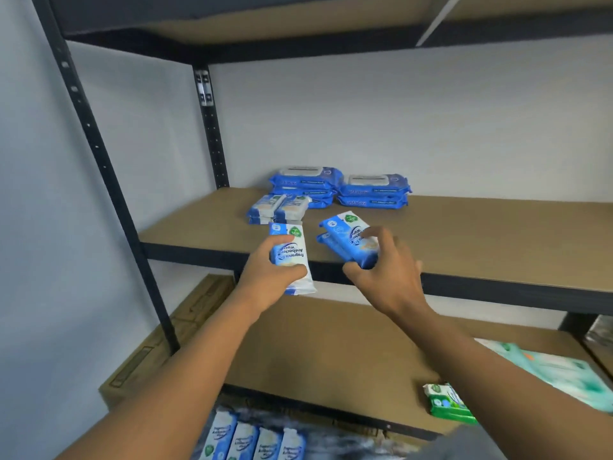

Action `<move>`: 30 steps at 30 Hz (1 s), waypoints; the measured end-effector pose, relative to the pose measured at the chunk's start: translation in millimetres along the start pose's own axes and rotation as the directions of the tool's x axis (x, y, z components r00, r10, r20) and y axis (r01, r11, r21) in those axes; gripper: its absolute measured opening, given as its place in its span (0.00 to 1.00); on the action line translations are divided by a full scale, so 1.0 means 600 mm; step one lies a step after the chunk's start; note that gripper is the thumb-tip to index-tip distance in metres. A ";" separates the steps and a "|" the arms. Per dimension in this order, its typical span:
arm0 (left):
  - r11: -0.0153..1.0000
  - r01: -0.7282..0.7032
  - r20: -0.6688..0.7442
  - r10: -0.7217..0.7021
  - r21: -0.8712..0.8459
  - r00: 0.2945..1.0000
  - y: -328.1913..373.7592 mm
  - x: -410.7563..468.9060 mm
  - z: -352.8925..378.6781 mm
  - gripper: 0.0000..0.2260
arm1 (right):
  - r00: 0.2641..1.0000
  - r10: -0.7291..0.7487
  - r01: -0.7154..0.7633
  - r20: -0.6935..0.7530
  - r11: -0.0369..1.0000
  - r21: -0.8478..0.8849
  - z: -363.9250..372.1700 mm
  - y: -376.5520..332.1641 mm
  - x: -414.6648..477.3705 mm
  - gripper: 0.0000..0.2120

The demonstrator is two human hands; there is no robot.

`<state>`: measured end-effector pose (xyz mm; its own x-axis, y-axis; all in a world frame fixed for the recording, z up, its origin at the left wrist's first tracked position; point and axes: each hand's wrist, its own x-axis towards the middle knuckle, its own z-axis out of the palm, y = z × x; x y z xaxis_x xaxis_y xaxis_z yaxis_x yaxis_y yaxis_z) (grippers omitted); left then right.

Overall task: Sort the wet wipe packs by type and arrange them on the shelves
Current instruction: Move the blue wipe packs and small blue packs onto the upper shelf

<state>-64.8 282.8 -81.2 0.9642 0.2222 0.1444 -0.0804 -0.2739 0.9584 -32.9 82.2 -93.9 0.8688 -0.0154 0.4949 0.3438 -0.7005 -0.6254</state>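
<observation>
Left hand (265,277) grips one Fragrance Free Antibacterial Wipes pack (292,247). The thumb lies across the front face near the pack's lower end, and the fingers are curled round its left edge. The top half of the pack sticks out past the fingers. The pack is roughly upright, at the front edge of the middle shelf (481,240), with its lower end hanging in front of the edge.

Right hand (388,277) pinches what looks like two same-type packs (346,240), stacked. The index finger is on the top face, the thumb is under the near end and the other fingers are curled behind. The pair is tilted, with the far end pointing up-left over the shelf board. Can't tell if it touches the board.

Already on the middle shelf:
- Small packs of the same type (275,207) sit just behind the left-hand pack.
- Two stacks of large blue lidded packs (306,184) stand side by side at the back wall.

The lower shelf (331,353) has a green pack (447,401) near the front edge and blurred mint-coloured packs (564,370) at the right. A row of blue-white packs (255,439) stands below the lower shelf at the bottom of the frame. A cardboard box (166,343) sits left of the rack.
</observation>
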 end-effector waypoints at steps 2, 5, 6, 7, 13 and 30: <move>1.000 0.004 0.028 -0.005 0.023 1.000 0.012 0.024 0.027 0.24 | 0.999 0.047 -0.048 -0.011 0.997 -0.057 -0.006 0.022 0.023 0.23; 0.999 0.009 0.077 -0.012 0.039 0.997 0.033 0.060 0.058 0.23 | 0.995 0.094 -0.095 -0.015 0.987 -0.127 -0.007 0.049 0.050 0.22; 0.999 0.013 0.084 -0.016 0.039 0.996 0.039 0.069 0.065 0.22 | 0.994 0.110 -0.110 -0.010 0.984 -0.143 -0.005 0.055 0.057 0.23; 0.999 0.019 0.085 -0.023 0.038 0.996 0.044 0.078 0.071 0.21 | 0.993 0.119 -0.119 -0.008 0.980 -0.159 -0.003 0.059 0.061 0.22; 0.992 0.078 0.069 -0.085 0.098 0.994 0.048 0.108 0.080 0.19 | 0.991 0.113 -0.091 0.069 0.959 -0.269 -0.001 0.064 0.085 0.22; 0.961 -0.003 0.081 -0.020 0.275 0.996 0.049 0.097 0.075 0.22 | 0.980 0.164 -0.116 0.112 0.931 -0.347 -0.001 0.055 0.103 0.25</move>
<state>0.3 245.7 -56.0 0.9830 0.1507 0.1049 -0.0112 -0.5213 0.8533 31.6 57.9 -83.6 0.9478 -0.0504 0.3148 0.0952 -0.8977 -0.4302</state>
